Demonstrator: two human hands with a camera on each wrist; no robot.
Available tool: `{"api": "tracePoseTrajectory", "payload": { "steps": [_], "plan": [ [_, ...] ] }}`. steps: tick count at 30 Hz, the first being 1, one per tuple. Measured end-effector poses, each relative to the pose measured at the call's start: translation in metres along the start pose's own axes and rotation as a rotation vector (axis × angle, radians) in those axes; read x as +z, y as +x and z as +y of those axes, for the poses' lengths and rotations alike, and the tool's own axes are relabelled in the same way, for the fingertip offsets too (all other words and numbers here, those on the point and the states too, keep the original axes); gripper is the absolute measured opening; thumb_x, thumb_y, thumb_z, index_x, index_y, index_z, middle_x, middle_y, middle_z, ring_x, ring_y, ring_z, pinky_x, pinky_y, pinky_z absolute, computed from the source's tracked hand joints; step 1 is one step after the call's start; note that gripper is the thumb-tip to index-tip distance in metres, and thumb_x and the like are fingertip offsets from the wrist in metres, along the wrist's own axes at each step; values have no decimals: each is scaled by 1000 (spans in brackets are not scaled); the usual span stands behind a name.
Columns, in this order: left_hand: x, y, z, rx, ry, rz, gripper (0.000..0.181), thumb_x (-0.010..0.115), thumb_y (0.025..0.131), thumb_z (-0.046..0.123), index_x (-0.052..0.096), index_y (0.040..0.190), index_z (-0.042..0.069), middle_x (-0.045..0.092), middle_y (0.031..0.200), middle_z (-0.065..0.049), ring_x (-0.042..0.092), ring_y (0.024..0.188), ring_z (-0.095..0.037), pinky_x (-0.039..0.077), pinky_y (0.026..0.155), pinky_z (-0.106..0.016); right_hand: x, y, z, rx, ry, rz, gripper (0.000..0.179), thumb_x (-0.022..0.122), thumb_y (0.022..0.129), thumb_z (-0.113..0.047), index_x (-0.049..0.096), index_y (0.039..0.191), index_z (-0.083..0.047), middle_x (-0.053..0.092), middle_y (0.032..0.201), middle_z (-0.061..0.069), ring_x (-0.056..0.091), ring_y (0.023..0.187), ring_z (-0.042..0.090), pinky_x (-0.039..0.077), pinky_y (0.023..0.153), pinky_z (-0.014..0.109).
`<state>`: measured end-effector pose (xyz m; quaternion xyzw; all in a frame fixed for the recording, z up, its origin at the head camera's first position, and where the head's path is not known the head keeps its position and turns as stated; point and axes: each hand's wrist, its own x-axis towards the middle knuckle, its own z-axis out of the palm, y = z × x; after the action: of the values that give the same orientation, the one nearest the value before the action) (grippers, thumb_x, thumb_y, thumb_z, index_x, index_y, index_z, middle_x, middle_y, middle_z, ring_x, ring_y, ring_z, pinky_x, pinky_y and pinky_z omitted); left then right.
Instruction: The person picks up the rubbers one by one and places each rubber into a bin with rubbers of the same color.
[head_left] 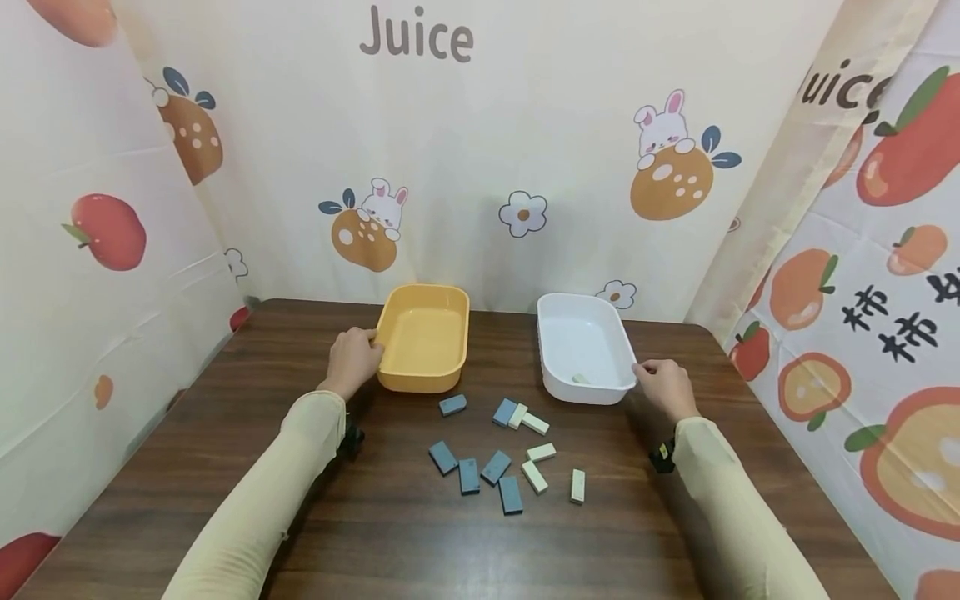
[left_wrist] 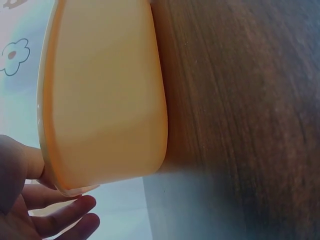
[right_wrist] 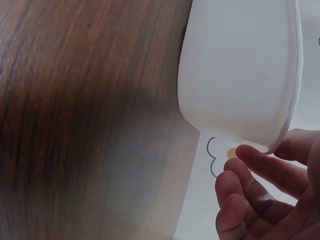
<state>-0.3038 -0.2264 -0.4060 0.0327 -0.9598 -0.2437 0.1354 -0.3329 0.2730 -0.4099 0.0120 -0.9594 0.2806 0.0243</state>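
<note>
My left hand (head_left: 352, 362) pinches the left rim of a yellow plastic bin (head_left: 423, 337), thumb and index finger at its edge in the left wrist view (left_wrist: 47, 200). On the other side, my right hand (head_left: 666, 387) holds the right rim of a white plastic bin (head_left: 585, 333) between thumb and fingers. One small cream block (head_left: 580, 378) lies inside the white bin near its front. In front of the bins, several blue-grey blocks (head_left: 468, 477) and several cream blocks (head_left: 535, 477) lie scattered on the table.
Both bins stand toward the back of the brown wooden table (head_left: 420, 550), with a gap between them. A printed curtain (head_left: 480, 125) hangs just behind, and more printed cloth encloses the left and right sides. A blue block (head_left: 505, 412) touches cream ones.
</note>
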Motion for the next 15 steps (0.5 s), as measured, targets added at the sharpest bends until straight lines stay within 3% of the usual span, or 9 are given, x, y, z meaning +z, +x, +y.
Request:
{"api": "tracePoseTrajectory", "payload": {
  "steps": [6,10,15],
  "plan": [
    [1,-5,1,17,-13,50,37,53,90,9,65,121,-7,66,116,-28,63,94,-38,51,81,-51,1,-1,0,1,-20,-29,46,44,101,-27,63,119,11,63,119,32,60,92,37,48,77,45],
    [2,-8,4,28,-21,50,39,53,90,15,66,120,-6,62,121,-29,56,113,-46,45,93,-57,2,-3,1,7,-28,-46,47,42,102,-26,60,122,12,63,118,32,60,89,35,49,74,44],
    [-1,-11,11,50,-22,41,41,53,91,21,66,121,-3,61,124,-28,51,117,-48,41,98,-60,3,-2,2,6,-15,-42,46,41,102,-26,62,119,11,69,99,25,60,79,28,47,67,36]
  ]
}}
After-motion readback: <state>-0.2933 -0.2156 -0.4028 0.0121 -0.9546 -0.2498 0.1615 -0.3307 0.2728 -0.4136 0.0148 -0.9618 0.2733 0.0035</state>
